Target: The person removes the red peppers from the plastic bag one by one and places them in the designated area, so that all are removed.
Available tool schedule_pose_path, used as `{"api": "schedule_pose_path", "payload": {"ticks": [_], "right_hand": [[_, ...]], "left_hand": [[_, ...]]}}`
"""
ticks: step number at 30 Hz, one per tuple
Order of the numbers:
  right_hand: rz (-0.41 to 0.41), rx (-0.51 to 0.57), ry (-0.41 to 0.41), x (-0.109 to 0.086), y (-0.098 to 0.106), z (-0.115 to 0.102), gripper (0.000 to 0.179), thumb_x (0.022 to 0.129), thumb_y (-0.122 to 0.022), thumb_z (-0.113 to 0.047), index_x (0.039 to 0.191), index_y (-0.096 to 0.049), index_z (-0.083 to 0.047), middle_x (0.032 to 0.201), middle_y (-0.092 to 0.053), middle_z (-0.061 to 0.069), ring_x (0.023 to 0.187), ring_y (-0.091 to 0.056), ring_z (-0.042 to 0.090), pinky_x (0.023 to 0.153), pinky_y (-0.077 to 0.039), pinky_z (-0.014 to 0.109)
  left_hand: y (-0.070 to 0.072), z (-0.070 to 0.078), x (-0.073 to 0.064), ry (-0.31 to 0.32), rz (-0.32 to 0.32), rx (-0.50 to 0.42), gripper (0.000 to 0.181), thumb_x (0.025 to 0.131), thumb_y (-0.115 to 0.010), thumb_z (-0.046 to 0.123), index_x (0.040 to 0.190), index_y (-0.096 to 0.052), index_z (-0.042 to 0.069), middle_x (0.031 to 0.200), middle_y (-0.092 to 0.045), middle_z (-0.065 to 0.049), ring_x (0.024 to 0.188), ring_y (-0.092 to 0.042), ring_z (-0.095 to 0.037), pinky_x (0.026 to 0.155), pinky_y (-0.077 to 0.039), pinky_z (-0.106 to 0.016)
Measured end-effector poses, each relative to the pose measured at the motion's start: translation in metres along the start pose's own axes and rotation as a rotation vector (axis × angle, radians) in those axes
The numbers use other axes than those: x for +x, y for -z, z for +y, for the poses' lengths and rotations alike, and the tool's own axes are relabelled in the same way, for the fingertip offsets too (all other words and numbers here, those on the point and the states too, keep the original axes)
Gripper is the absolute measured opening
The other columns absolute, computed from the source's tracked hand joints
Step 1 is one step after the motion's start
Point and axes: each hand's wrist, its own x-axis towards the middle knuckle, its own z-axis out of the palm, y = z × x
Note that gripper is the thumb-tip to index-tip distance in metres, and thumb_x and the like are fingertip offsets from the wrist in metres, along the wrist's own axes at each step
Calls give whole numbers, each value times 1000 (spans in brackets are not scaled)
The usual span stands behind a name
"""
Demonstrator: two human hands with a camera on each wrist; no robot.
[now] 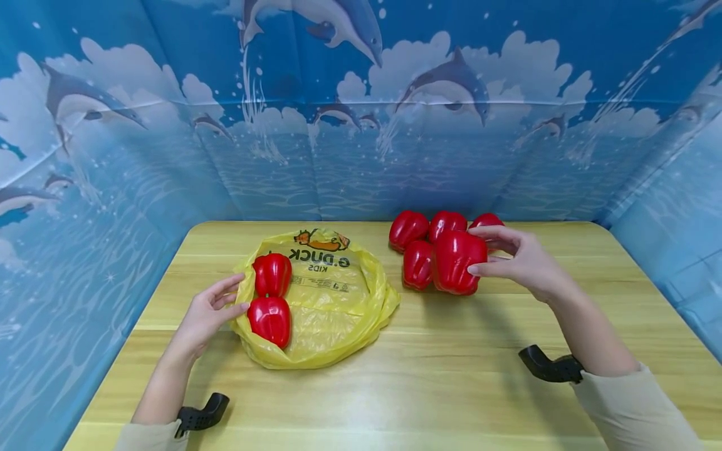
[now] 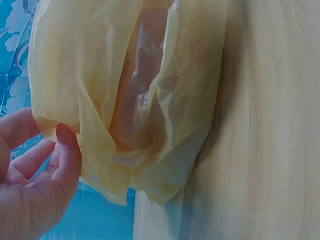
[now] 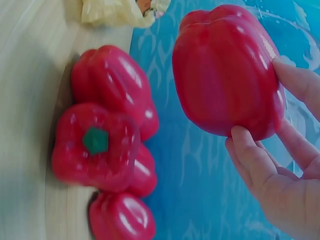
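My right hand point(image 1: 521, 260) grips a red bell pepper point(image 1: 455, 263), held up over the table with its shadow below; the right wrist view shows thumb and fingers on the pepper point(image 3: 225, 75). My left hand point(image 1: 209, 313) pinches the left rim of a yellow plastic bag point(image 1: 324, 319), whose mouth is spread wide. In the left wrist view, the thumb and a finger meet at the edge of the bag point(image 2: 185, 90). Inside the bag's left side lie two red bell peppers, a rear one point(image 1: 273, 274) and a front one point(image 1: 271, 321).
Behind the held pepper, several more red bell peppers point(image 1: 408, 230) are grouped near the table's back edge; one shows a green stem point(image 3: 95, 140) in the right wrist view. The wooden table point(image 1: 451, 388) backs onto a blue dolphin-print curtain point(image 1: 338, 169).
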Motion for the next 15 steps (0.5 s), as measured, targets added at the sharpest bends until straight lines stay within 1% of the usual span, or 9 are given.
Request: {"api": "schedule_pose_path", "payload": {"ticks": [6, 11, 15], "right_hand": [[13, -10, -23, -9, 17, 9, 57, 83, -70, -12, 134, -45, -9, 128, -44, 4, 107, -47, 10, 73, -54, 31], [29, -18, -28, -16, 27, 17, 55, 83, -69, -11, 133, -46, -10, 121, -47, -4, 104, -49, 7, 72, -54, 32], [42, -36, -34, -21, 34, 23, 54, 83, -69, -11, 132, -46, -9, 118, -49, -8, 102, -51, 5, 71, -54, 32]], "left_hand": [[0, 5, 1, 2, -8, 0, 63, 88, -64, 12, 142, -33, -1, 144, -31, -19, 124, -34, -36, 81, -44, -12], [0, 6, -1, -2, -7, -5, 62, 88, -63, 10, 141, -34, -2, 144, -32, -20, 123, -34, -36, 81, -44, -12], [0, 7, -2, 0, -4, -14, 61, 88, -63, 9, 141, -34, -2, 144, -31, -19, 123, -34, -35, 81, -44, -12]]}}
